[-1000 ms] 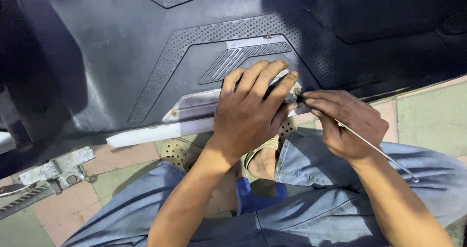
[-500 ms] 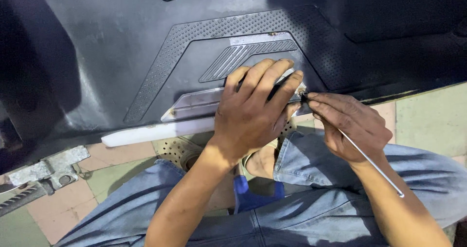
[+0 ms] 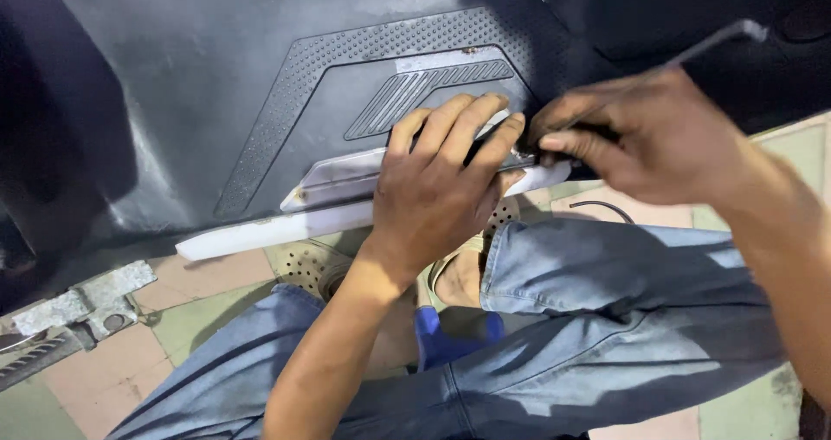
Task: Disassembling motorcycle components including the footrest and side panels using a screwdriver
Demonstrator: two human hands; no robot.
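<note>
At far left a grey metal bracket [image 3: 82,300] lay on the tiled floor [image 3: 216,275]. A long white strip [image 3: 277,230] ran along the lower edge of a large dark moulded panel [image 3: 216,85]. The left hand [image 3: 437,184] lay flat, fingers spread and open, pressing the strip's right part against the panel. Just to its right, the right hand [image 3: 645,137] was closed around a thin metal rod [image 3: 718,42], whose bent end stuck up and to the right. Blue jeans [image 3: 606,319] showed below.
</note>
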